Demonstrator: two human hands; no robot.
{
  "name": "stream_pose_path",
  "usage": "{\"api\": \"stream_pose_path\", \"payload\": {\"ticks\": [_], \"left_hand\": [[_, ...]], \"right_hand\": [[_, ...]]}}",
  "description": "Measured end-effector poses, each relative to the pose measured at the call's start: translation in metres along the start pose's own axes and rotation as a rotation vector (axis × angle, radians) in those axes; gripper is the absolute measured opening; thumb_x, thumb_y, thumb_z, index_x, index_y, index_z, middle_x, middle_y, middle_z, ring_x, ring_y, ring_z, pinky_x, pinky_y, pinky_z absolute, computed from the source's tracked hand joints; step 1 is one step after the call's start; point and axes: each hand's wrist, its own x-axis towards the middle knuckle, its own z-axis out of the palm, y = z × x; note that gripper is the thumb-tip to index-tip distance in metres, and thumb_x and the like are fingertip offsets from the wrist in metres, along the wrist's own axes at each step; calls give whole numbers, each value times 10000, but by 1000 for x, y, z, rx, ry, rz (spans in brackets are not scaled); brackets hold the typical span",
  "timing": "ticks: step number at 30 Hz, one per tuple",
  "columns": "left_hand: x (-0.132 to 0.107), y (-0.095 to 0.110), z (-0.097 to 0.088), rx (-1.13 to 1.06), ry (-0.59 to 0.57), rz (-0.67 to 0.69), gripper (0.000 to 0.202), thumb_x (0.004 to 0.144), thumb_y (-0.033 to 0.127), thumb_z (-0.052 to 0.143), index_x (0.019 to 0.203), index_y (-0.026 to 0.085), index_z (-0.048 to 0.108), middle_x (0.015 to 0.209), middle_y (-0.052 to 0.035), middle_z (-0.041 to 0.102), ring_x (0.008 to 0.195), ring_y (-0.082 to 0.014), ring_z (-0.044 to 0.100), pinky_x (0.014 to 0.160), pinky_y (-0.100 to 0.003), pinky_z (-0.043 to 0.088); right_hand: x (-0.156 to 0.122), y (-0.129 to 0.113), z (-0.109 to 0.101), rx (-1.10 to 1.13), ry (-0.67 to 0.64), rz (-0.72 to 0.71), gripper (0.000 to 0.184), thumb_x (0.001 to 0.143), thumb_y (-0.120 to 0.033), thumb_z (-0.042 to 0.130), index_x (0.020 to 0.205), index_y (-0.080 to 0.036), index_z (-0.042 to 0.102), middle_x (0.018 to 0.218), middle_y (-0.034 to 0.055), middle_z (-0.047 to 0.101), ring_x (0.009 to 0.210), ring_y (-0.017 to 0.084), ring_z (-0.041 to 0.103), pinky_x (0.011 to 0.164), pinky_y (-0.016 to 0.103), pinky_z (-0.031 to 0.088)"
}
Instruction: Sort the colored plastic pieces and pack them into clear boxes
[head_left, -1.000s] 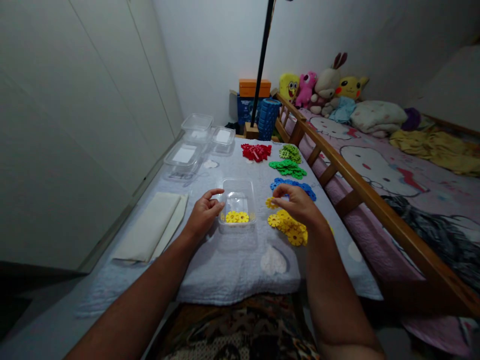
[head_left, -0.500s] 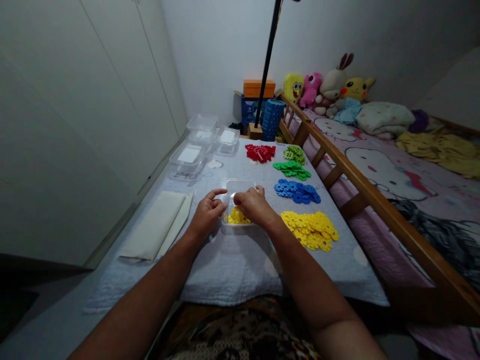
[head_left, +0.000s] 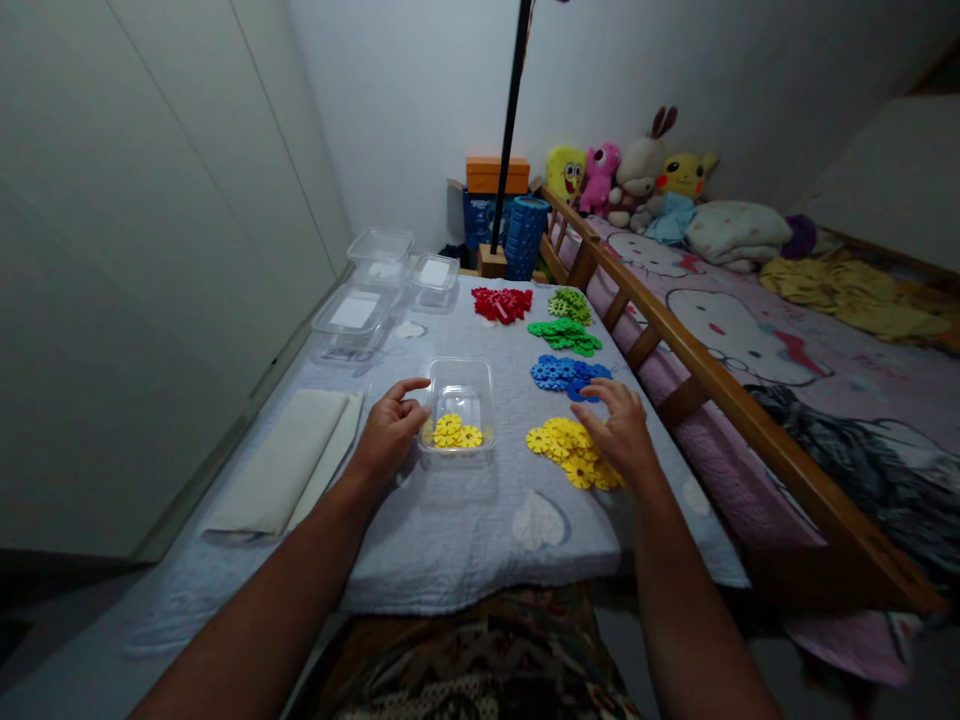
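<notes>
A clear plastic tub (head_left: 459, 372) stands on the cloth-covered table (head_left: 465, 510) with several yellow flower-shaped discs (head_left: 456, 432) inside. My left hand (head_left: 388, 432) rests against the tub's left wall, fingers curled loosely, holding nothing. My right hand (head_left: 619, 430) lies spread over the loose pile of yellow discs (head_left: 559, 445) to the right of the tub, fingers stretched out and apart.
Beyond the yellow pile lie heaps of blue discs (head_left: 559, 372), green discs (head_left: 564, 336), light-green discs (head_left: 570, 304) and red discs (head_left: 501, 303). Empty clear tubs (head_left: 379, 280) stand at the far left. A folded cloth (head_left: 285, 470) lies left; a wooden bed rail (head_left: 675, 350) runs along the right.
My right hand has left the tub and moved right onto the yellow pile. More yellow discs lie in the tub than a second ago. The left hand has stayed by the tub.
</notes>
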Motion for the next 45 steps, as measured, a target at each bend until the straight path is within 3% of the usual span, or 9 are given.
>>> {"api": "stream_pose_path", "payload": {"ticks": [4,9,14,27,45], "left_hand": [[0,0,-1,-2,0,-3,446,740,306,702,1168,199,639,552,108,342,449,-76,288,436,-187,230],[0,-1,-4,32,-2,11,444,762,308,688,1184,186,630,552,108,334,446,-71,273,427,-180,210],[0,-3,-6,61,9,16,429,766,318,680,1175,193,644,540,107,330,437,-74,268,415,-179,206],[1,-5,-7,107,29,19,390,782,323,657,1149,192,660,546,96,330,445,-76,257,403,-181,200],[2,1,-9,138,148,70,401,696,255,654,1083,155,685,581,78,392,500,-89,323,457,-209,249]], "right_hand": [[-20,43,-3,-206,-21,234,500,906,-505,584,1305,-216,673,1463,167,534,1347,361,471,1099,506,352],[-35,55,7,-262,-169,307,603,931,-574,533,1426,-237,601,1501,172,503,1373,363,463,1102,517,365],[-39,46,15,-265,-164,274,546,938,-571,542,1368,-252,651,1473,147,544,1353,347,481,1100,519,358],[-41,27,38,-227,-6,133,392,923,-484,611,1193,-232,744,1326,122,624,1225,313,529,1046,469,384],[-14,-51,75,-102,-109,-8,361,929,-475,613,1151,-209,718,1342,136,604,1208,322,516,1027,477,387]]}}
